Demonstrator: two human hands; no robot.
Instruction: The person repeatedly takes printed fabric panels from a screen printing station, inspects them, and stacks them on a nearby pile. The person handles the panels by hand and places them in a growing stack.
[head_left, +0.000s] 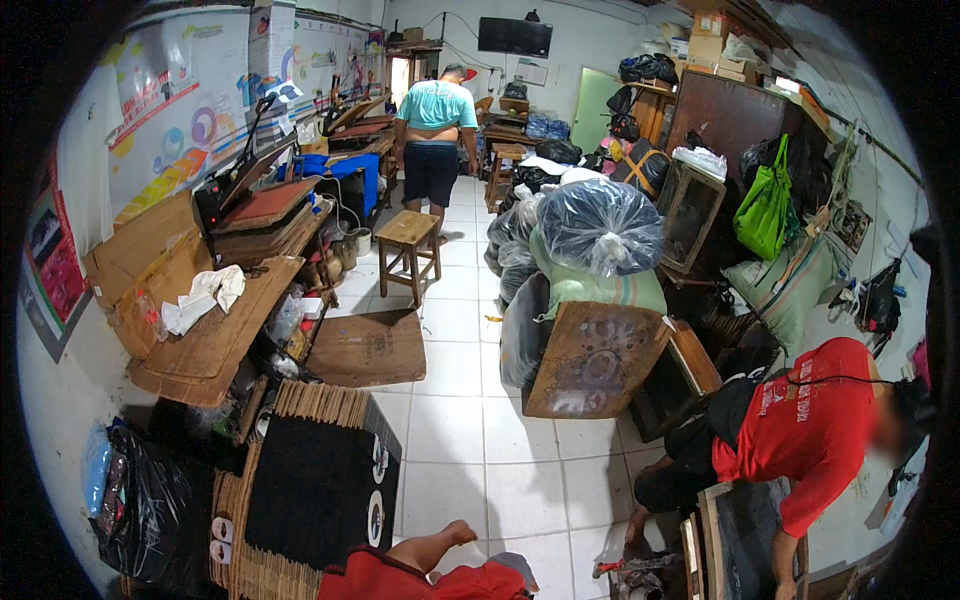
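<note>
at lower edge, red cloth [365, 577] & bare limb [430, 548], unclear if hand or foot; wearer's hands not in view, can't tell grip. nearest: blk fabric [310, 490] w/ white oval prints, flat on cardboard stack [270, 578], lower l. r. side: co-worker [800, 425] in red, bent over wood frame [712, 540]. mid: brown board [595, 360] in front of bagged bundles [600, 225]. farther: wooden stool [408, 230], person in teal [437, 105].

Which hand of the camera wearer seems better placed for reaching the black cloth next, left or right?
Probably the left hand: the black cloth lies left of the picture's middle, on a brown stack. This is only a judgement, because neither hand can be clearly made out.
</note>
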